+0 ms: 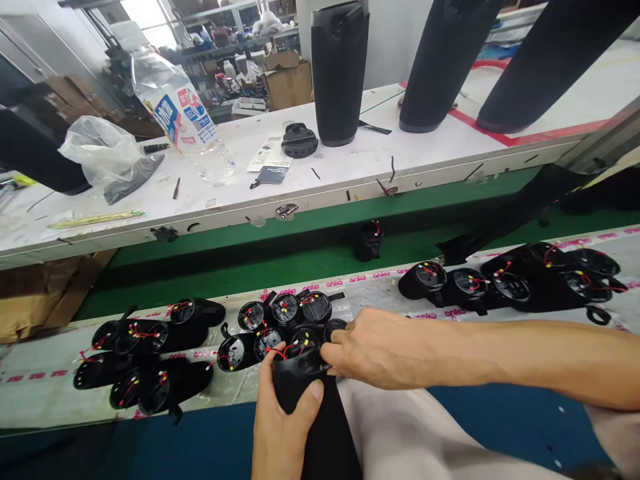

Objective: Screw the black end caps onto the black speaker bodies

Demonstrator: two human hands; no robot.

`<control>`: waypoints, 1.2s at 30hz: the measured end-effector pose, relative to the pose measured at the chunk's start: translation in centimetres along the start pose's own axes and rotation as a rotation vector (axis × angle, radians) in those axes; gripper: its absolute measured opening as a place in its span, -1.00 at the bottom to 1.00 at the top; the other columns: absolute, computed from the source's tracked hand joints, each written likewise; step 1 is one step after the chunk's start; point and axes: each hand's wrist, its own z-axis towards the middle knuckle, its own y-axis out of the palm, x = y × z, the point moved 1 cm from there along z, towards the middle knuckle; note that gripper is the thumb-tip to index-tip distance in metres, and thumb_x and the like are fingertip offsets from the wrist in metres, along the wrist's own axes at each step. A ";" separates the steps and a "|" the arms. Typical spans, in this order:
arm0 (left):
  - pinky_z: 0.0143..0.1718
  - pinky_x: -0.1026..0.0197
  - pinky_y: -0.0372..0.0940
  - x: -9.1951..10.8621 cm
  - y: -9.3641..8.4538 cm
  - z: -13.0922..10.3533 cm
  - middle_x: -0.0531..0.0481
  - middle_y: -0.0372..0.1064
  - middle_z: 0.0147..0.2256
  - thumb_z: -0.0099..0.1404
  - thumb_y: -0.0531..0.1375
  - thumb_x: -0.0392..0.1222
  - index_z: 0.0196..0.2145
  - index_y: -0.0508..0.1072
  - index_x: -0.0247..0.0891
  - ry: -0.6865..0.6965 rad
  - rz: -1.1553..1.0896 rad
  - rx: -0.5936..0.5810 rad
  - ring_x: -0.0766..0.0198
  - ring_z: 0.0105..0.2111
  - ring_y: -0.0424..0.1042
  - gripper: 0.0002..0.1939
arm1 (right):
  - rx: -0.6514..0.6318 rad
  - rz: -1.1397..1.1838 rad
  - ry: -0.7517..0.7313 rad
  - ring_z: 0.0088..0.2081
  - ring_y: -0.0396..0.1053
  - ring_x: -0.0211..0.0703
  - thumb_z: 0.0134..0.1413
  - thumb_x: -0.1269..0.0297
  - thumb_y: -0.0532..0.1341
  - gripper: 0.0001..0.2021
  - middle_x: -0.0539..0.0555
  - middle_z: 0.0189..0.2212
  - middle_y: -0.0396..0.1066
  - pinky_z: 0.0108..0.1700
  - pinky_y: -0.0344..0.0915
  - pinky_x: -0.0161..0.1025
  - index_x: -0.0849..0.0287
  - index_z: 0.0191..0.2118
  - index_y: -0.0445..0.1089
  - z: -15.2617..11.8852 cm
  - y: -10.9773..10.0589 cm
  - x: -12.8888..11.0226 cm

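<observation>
My left hand (285, 420) is wrapped around a black, fabric-covered cylindrical speaker housing (325, 427), just below its rim. The housing tilts up toward me, and red wires with small white and yellow connectors show in its open end. At the right side of that rim is my right hand (365, 347), its fingers closed in a pinch. Whatever they grip is hidden by the fingers. A round black part (334, 328) shows just behind the right fingertips; I cannot tell whether it is separate. Several more open housings (285, 308) with wires stand close behind.
More housings lie in groups on the left (150, 337) and right (510, 287) of the low, plastic-covered surface (240, 393). Beyond it, a white bench (240, 207) holds a plastic bottle (175, 107), a plastic bag (107, 157), a black cap (299, 141) and tall black speakers (340, 73).
</observation>
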 end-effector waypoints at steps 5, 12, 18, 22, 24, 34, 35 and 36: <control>0.26 -0.21 0.27 0.2 0.3 0.0 -0.32 0.53 0.19 0.17 0.34 0.22 0.29 0.36 -0.25 0.008 0.065 0.044 -0.27 0.21 0.49 -0.17 | 0.014 0.001 -0.013 -0.58 0.00 -0.21 0.65 0.24 0.07 -0.77 -0.04 -0.46 0.40 -0.51 -0.18 -0.14 0.19 -0.11 0.38 -0.1 0.0 0.2; 0.23 -0.20 0.27 0.9 0.6 -0.1 -0.35 0.47 0.23 0.20 0.29 0.21 0.30 0.34 -0.26 -0.003 0.147 0.042 -0.30 0.26 0.46 -0.18 | -0.094 0.002 -0.007 -0.60 -0.07 -0.23 0.62 0.29 0.12 -0.81 -0.05 -0.46 0.40 -0.52 -0.14 -0.14 0.22 -0.10 0.41 0.2 -1.9 0.0; 0.21 -0.28 0.28 1.0 0.7 -0.2 -0.39 0.43 0.27 0.20 0.31 0.26 0.33 0.31 -0.23 -0.008 0.188 0.072 -0.39 0.25 0.45 -0.14 | -0.128 -0.044 -0.005 -0.59 0.09 -0.21 0.58 0.35 0.13 -0.85 0.00 -0.41 0.46 -0.55 -0.14 -0.14 0.23 -0.06 0.42 0.5 -1.9 0.0; 0.19 -0.19 0.35 0.8 0.6 -0.2 -0.29 0.52 0.19 0.20 0.34 0.23 0.29 0.35 -0.18 0.019 0.135 0.056 -0.27 0.17 0.53 -0.20 | -0.102 -0.069 -0.024 -0.58 0.16 -0.19 0.62 0.29 0.11 -0.81 0.02 -0.39 0.49 -0.55 -0.15 -0.13 0.22 -0.05 0.43 0.4 -1.3 0.1; 0.20 -0.12 0.36 0.6 0.6 -0.1 -0.22 0.56 0.16 0.19 0.37 0.21 0.27 0.37 -0.16 0.038 0.082 0.044 -0.20 0.15 0.56 -0.23 | -0.079 -0.049 -0.023 -0.58 0.17 -0.20 0.65 0.23 0.08 -0.75 0.02 -0.40 0.49 -0.55 -0.15 -0.13 0.22 -0.05 0.44 0.4 -1.0 0.2; 0.38 -0.14 0.27 -1.4 0.0 1.1 -0.22 0.58 0.20 0.10 0.47 0.34 0.35 0.37 -0.14 -0.089 -0.226 -0.094 -0.25 0.29 0.49 -0.02 | -0.096 0.128 0.015 -0.46 0.34 -0.20 0.62 0.19 0.19 -0.79 0.03 -0.31 0.58 -0.47 -0.08 -0.16 0.21 -0.06 0.46 0.7 -0.4 1.1; 0.34 -0.11 0.32 -1.3 -0.1 1.1 -0.22 0.60 0.18 0.06 0.50 0.31 0.35 0.37 -0.14 -0.113 -0.270 -0.111 -0.24 0.27 0.51 0.00 | -0.076 0.136 0.013 -0.44 0.35 -0.20 0.62 0.18 0.19 -0.79 0.03 -0.29 0.58 -0.47 -0.08 -0.15 0.20 -0.06 0.46 0.6 -0.1 1.2; 0.28 -0.09 0.39 -1.2 -0.1 1.1 -0.21 0.63 0.15 0.04 0.52 0.29 0.35 0.37 -0.13 -0.136 -0.307 -0.124 -0.24 0.23 0.55 0.02 | -0.054 0.146 0.009 -0.42 0.37 -0.19 0.63 0.16 0.18 -0.77 0.03 -0.29 0.58 -0.46 -0.08 -0.15 0.20 -0.06 0.46 0.6 0.2 1.3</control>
